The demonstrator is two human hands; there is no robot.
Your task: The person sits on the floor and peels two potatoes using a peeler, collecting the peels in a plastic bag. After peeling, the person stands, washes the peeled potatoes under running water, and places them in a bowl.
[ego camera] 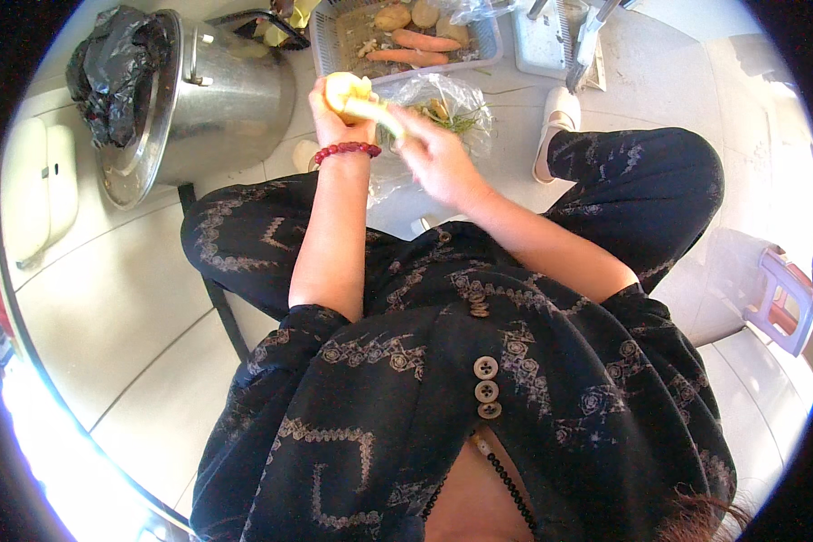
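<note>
My left hand [325,115], with a red bead bracelet at the wrist, grips a pale yellow, partly peeled vegetable [344,88], probably a potato. My right hand [444,159] is blurred and closed around the handle of a pale tool [379,115], which looks like a peeler. The tool's far end lies against the vegetable, and its blade cannot be made out. Beneath my hands, a clear plastic bag [471,101] lies on the floor with green stems and scraps in it.
Beyond the bag is a plastic basket [494,51] with carrots [423,40] and several potatoes [393,17]. A large metal pot [237,101] with a black plastic bag [118,68] stands at left. At upper right are a dustpan [542,47] and brush [579,68]; a plastic stool [782,298] sits at right.
</note>
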